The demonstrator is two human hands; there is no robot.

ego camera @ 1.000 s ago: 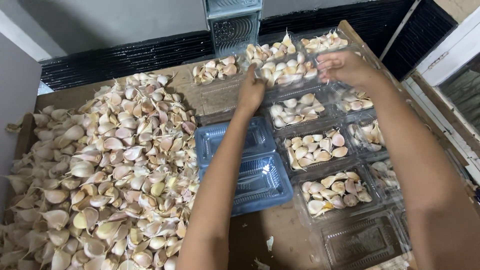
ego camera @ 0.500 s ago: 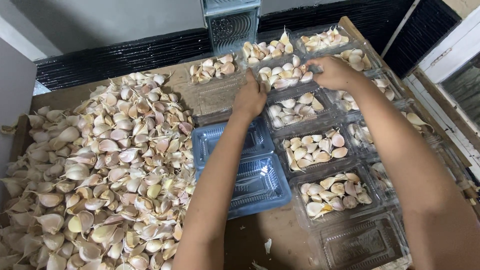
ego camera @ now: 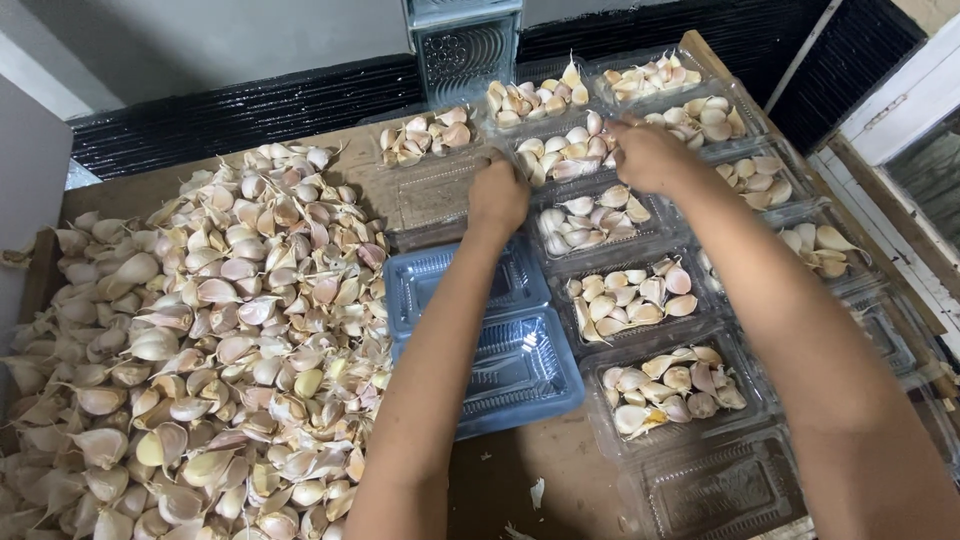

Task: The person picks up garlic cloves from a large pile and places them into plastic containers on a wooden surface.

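Brown tabletop (ego camera: 520, 480), dark corrugated wall behind, white frame at right.

Left hand (ego camera: 497, 195): knuckles up, fingers curled down on the near-left edge of a clear tray (ego camera: 565, 158) filled with garlic cloves. Looks like a pinch on the rim; fingertips hidden, so full closure cannot be told.

Right hand (ego camera: 650, 155): fingers bent onto the same tray's right side, thumb toward the cloves. Grip again partly hidden; it seems to press or hold the rim.

Tray sits in the second row from the far edge, touching filled trays on every side: one beyond (ego camera: 535, 100), one nearer (ego camera: 590, 222), more to the right (ego camera: 705, 118).

Handling judgement: thin clear plastic, light, flexes easily, likely to buckle or crackle if squeezed mid-wall. Cloves are loose, papery, and will roll out if tilted. Best held by two opposite rims, kept level.

Outward: empty clear tray (ego camera: 435, 190) just left of the left hand. Two blue trays (ego camera: 500, 345), empty, under the left forearm. More filled trays run toward the viewer (ego camera: 665, 390). Big loose heap of cloves (ego camera: 200, 330) covers the table's left half. Clear crate (ego camera: 465, 45) stands at the far wall.
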